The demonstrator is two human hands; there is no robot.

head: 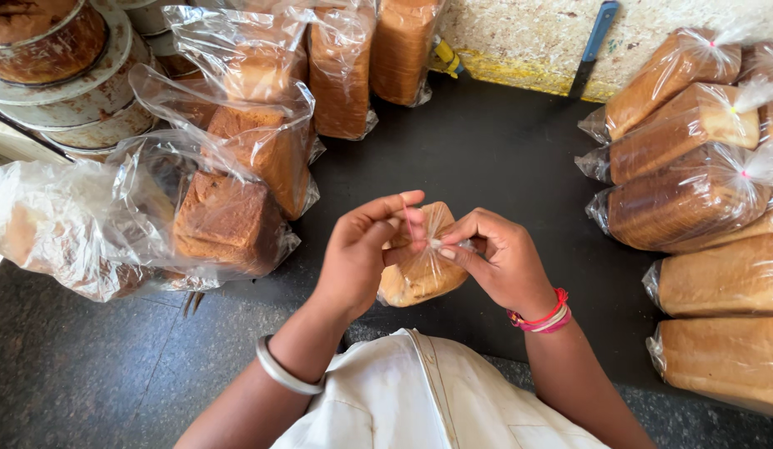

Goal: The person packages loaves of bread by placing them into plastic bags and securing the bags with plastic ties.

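Observation:
A small loaf in a clear plastic bag [420, 270] stands on the dark counter [478, 158] right in front of me. My left hand [361, 249] pinches the gathered bag neck and a thin pink tie [407, 218] between thumb and forefinger. My right hand [499, 258] grips the twisted plastic at the same spot from the other side. A silver bangle sits on my left wrist, red and pink bands on my right.
Open-topped bagged loaves [237, 208] crowd the left and the back. Tied bagged loaves [694, 191] are stacked at the right. Round metal tins with bread [62, 58] stand far left. A blue-handled knife [593, 46] leans on the back wall.

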